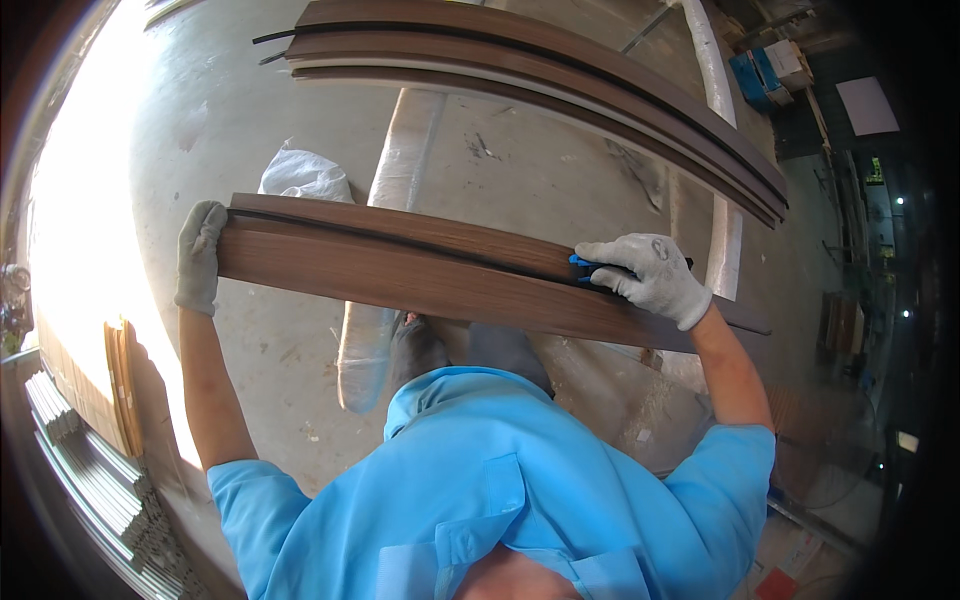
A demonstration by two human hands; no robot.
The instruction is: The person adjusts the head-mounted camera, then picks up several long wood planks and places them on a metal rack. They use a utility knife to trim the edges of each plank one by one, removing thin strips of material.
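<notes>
A long brown wood-grain profile [400, 272] with a black strip along its groove lies crosswise before me. My left hand [200, 255], in a grey-white glove, is closed around its left end. On the profile's right part, my gloved right hand [655, 275] is closed on a small blue-and-black hand tool [583, 264], held at the black strip. The palm hides most of the tool, so its exact kind does not show. The profile rests across long plastic-wrapped supports [366, 350].
Several similar brown profiles [480, 52] with black strips lie farther off across the supports. A white sack [305, 175] sits on the floor behind my profile. Stacked metal profiles [95, 490] stand at lower left, a blue box [760, 80] at upper right.
</notes>
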